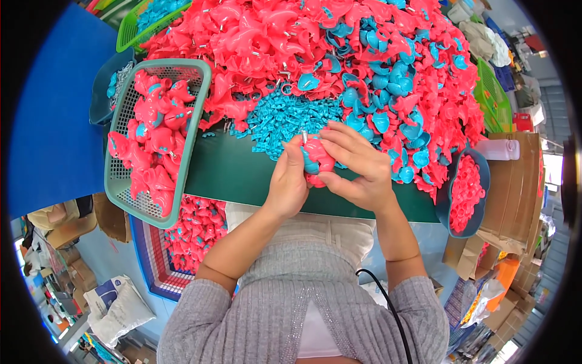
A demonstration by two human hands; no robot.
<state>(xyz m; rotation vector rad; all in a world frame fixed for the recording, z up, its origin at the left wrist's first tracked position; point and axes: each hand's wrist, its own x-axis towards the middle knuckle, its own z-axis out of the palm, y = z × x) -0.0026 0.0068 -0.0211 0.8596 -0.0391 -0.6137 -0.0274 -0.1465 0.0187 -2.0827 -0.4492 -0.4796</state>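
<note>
Pressing a blue part into a pink toy piece (316, 159), both hands grasping it.
Left hand (288, 182) steadies; right hand (357, 165) pushes (next probably the green basket (191, 130)).

Two hands, a left hand (288, 182) and a right hand (357, 167), are showing, and between them one pink toy (316, 159) with a blue part is sitting. One teal mesh basket (195, 121) is lying at the left with roughly a dozen pink toys in it, two green baskets (128, 27) (492, 100) are standing at the far edges, and one dark scoop (479, 200) of small pink parts is sitting at the right beside one clear bottle (497, 149). The pink pieces (254, 36), the blue cups (388, 79) and the small blue bits (282, 118) heaped on the table are lying too many to count.
</note>
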